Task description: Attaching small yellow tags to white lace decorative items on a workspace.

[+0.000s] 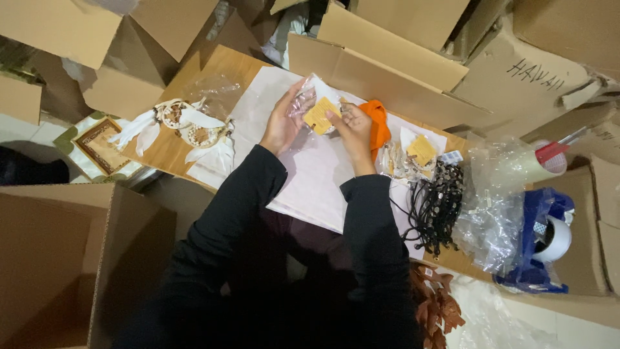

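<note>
While held: small clear bag [309, 103] with yellow card [320, 116], above white paper [310, 174].
Left hand [282, 123]: clamped on bag.
Right hand [352, 126]: pinching card.
Done: bagged pieces [413, 155] beside.
Left: black cord pile [436, 207].

a low wooden table [169, 150] is seen at the centre, partly covered by a white sheet of paper [321, 173]. it is hemmed in on all sides by brown cardboard boxes [387, 61], some open, some flattened. a large open box [58, 258] is set at the lower left. pale floor tiles [19, 132] are glimpsed at the left edge and bottom right. the scene is lit evenly and softly; no window or wall is shown.
</note>
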